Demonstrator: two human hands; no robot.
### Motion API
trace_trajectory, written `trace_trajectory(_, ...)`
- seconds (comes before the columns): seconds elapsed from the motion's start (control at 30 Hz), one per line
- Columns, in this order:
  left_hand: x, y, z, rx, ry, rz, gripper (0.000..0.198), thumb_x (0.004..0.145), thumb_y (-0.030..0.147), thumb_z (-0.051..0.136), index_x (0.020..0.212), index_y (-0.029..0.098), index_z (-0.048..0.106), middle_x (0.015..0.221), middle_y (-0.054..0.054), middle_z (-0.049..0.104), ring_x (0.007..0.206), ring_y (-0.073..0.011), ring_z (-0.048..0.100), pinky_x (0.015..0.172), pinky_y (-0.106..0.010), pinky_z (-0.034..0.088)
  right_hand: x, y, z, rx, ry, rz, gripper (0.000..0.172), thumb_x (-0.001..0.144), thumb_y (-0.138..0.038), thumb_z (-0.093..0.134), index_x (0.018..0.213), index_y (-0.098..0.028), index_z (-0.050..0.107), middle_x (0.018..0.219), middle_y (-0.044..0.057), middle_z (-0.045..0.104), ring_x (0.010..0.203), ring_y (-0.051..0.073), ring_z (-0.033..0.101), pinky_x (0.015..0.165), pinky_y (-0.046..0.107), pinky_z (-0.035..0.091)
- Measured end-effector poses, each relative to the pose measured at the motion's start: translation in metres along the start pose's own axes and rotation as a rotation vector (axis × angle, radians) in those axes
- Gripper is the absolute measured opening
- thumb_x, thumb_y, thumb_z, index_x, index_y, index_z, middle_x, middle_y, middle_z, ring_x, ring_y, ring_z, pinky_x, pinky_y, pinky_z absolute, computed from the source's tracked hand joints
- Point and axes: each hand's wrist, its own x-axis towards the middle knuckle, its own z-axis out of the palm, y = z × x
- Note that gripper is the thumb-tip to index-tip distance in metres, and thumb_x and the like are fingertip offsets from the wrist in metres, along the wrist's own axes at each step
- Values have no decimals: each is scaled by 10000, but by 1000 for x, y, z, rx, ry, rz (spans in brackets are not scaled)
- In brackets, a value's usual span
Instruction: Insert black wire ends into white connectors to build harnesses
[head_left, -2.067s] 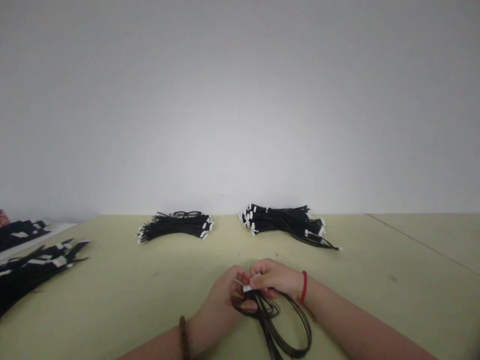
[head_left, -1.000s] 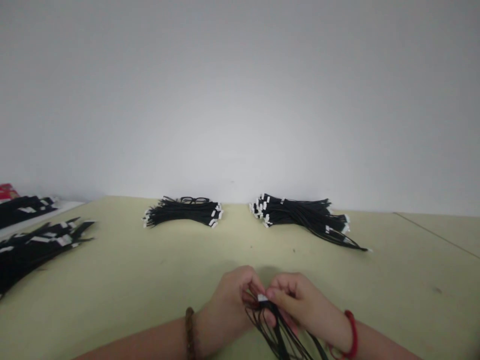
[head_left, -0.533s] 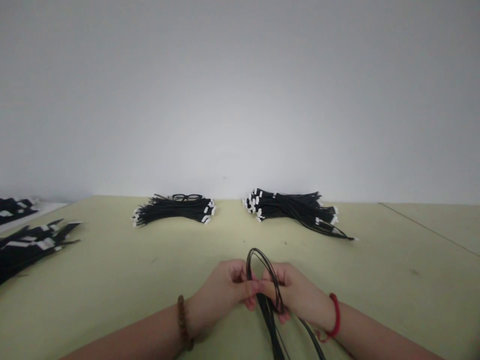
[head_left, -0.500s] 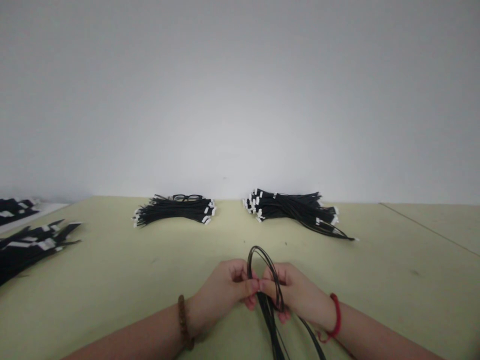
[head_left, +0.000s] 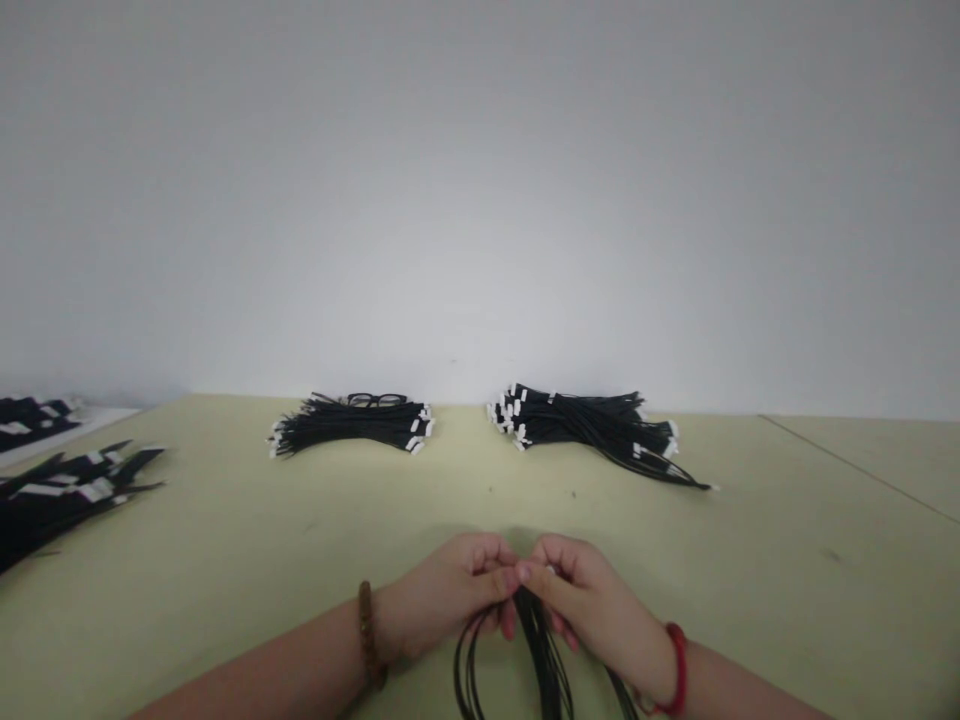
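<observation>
Left hand (head_left: 442, 602) and right hand (head_left: 596, 612) pinching thin black cables (head_left: 541, 650) together over a pale green table (head_left: 225, 520)

Soft, diffuse light fills the scene with no clear source, brightest on the white wall (head_left: 465, 250) near the centre and falling to dull gray toward the corners. The desk (head_left: 225, 520) shows no hard glare, only a faint, soft shadow just beyond the left hand (head_left: 442, 600) and right hand (head_left: 592, 610). The wide lens bends the desk's far edge, and detail looks slightly soft throughout.

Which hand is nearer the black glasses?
Left. The left hand is in front of the black glasses, slightly to their right; the right hand is in front, farther right.
</observation>
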Motion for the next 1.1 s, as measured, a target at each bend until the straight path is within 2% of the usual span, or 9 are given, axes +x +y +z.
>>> trace_trajectory(0.17, 1, 1, 1, -18, -30, -21, 507, 698, 633, 618, 782, 138, 545, 536, 30, 550, 403, -68, 386, 395, -203, 262, -1, -1, 1, -6, 106, -40, 536, 688, -723, 577, 678, -231, 363, 450, -87, 425, 349, 69, 315, 325, 188, 212)
trace_trajectory(0.37, -1, -1, -1, -48, -3, -34, 522, 672, 676, 604, 716, 170, 485, 499, 43, 531, 377, -61, 377, 360, -183, 241, -4, -3, 3, -59, 168, -139, 479, 739, -602, 618, 612, -220, 358, 470, -77, 387, 435, 76, 312, 418, 204, 240)
trace_trajectory(0.5, -2, -1, -2, -59, -31, -36, 463, 731, 603, 611, 741, 145, 537, 488, 38, 540, 365, -55, 377, 349, -178, 236, -7, -2, 5, -64, 117, -162, 401, 850, -552, 499, 663, -224, 364, 492, -72, 397, 423, 85, 310, 403, 211, 235)
trace_trajectory(0.6, -2, -2, -3, -66, -22, -45, 431, 740, 570, 623, 718, 148, 537, 461, 42, 534, 349, -54, 370, 334, -175, 218, -12, -4, 3, -77, 42, -223, 309, 904, -474, 441, 746, -209, 416, 565, -56, 418, 480, 102, 356, 441, 220, 284)
trace_trajectory(0.73, 1, -7, -6, -102, 6, -42, 443, 695, 585, 647, 704, 156, 538, 444, 51, 515, 343, -61, 380, 338, -175, 246, -19, -6, -2, -105, -89, -329, 176, 854, -344, 531, 908, -191, 462, 729, -7, 496, 639, 138, 450, 578, 254, 373)
trace_trajectory(0.8, 2, -11, -8, -110, 11, -33, 442, 696, 583, 645, 706, 153, 545, 443, 52, 505, 344, -61, 379, 340, -176, 250, -20, -5, -4, -119, -128, -353, 214, 808, -279, 589, 945, -194, 448, 786, 6, 519, 673, 145, 468, 596, 257, 382)
trace_trajectory(0.9, 2, -12, -8, -100, 4, -11, 437, 709, 576, 638, 737, 149, 552, 464, 46, 513, 355, -65, 388, 350, -181, 257, -17, -2, -5, -145, -121, -355, 236, 784, -251, 626, 924, -200, 444, 769, -3, 517, 654, 143, 462, 578, 252, 371)
trace_trajectory(1.0, 0, -9, -7, -64, -10, 22, 442, 697, 563, 663, 782, 141, 560, 500, 37, 539, 380, -69, 407, 359, -181, 252, -13, 0, -4, -170, -61, -350, 188, 809, -298, 617, 841, -202, 458, 714, -12, 499, 636, 145, 440, 579, 259, 346)
trace_trajectory(1.1, 1, -9, -6, -15, -18, 65, 397, 717, 516, 668, 760, 132, 577, 480, 36, 541, 366, -63, 386, 350, -184, 231, -10, 2, -1, -158, -9, -333, 237, 849, -371, 579, 756, -210, 430, 675, -19, 480, 623, 143, 422, 570, 257, 327)
